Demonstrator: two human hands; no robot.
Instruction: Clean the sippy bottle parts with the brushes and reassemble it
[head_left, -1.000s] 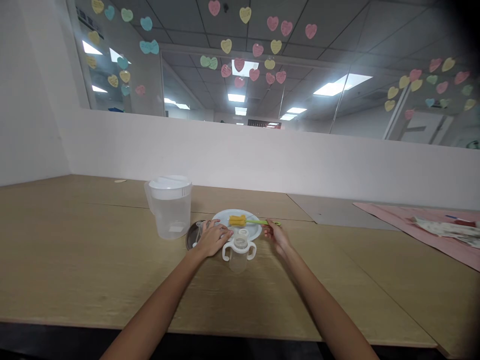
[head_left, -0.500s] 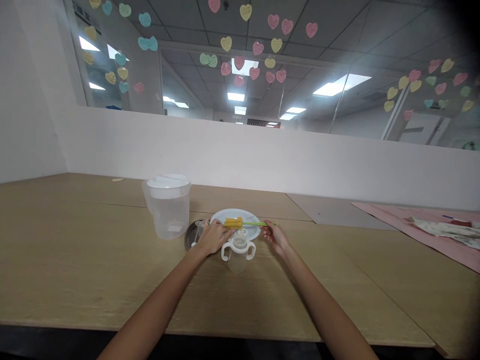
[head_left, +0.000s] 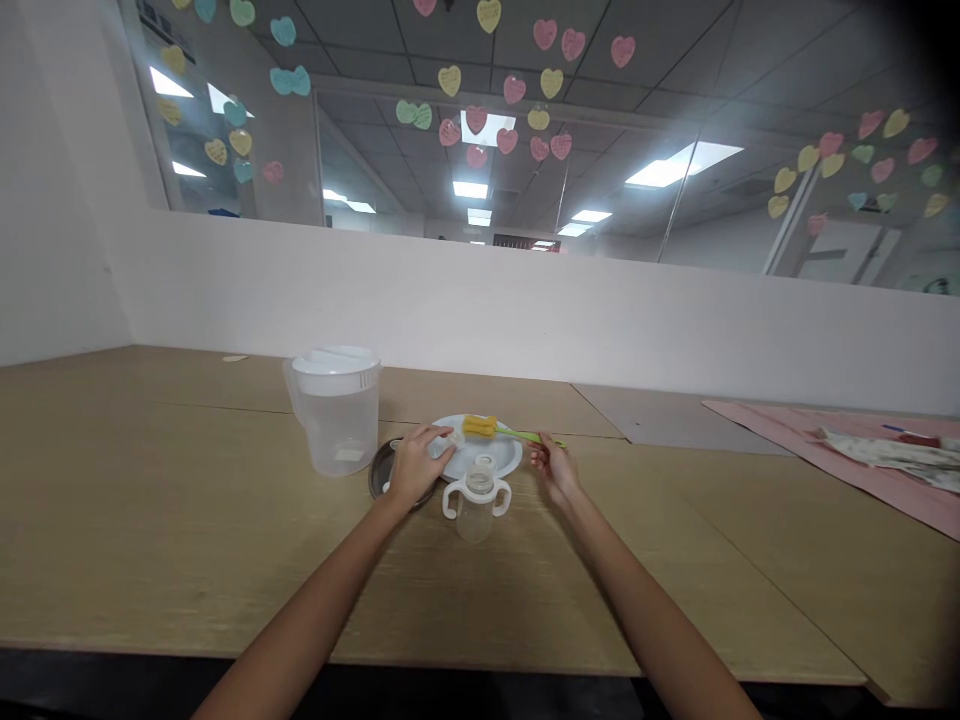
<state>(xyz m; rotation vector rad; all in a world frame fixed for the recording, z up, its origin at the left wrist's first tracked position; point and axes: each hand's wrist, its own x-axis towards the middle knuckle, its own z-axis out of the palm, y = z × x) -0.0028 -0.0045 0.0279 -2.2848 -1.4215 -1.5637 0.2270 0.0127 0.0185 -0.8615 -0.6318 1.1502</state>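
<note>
My right hand (head_left: 553,468) is closed round the green handle of a brush with a yellow sponge head (head_left: 480,426). The sponge is over the far part of a white plate (head_left: 508,458). My left hand (head_left: 420,462) is at the plate's left side, thumb and fingers curved round a small clear piece (head_left: 456,438) near their tips. A clear bottle (head_left: 475,515) with two white handles stands upright in front of the plate, between my hands. Partly under my left hand lies a dark round dish (head_left: 380,470) with small pieces in it.
A clear lidded pitcher (head_left: 343,420) stands left of the dish. At the far right a pink cloth (head_left: 780,432) lies on the table with a patterned cloth (head_left: 885,455) on it. Behind the table (head_left: 225,540) runs a white wall below a window.
The brush has moved away from me and slightly right, off my left fingers. My left hand has lifted and curled, with the clear piece now showing at its fingertips.
</note>
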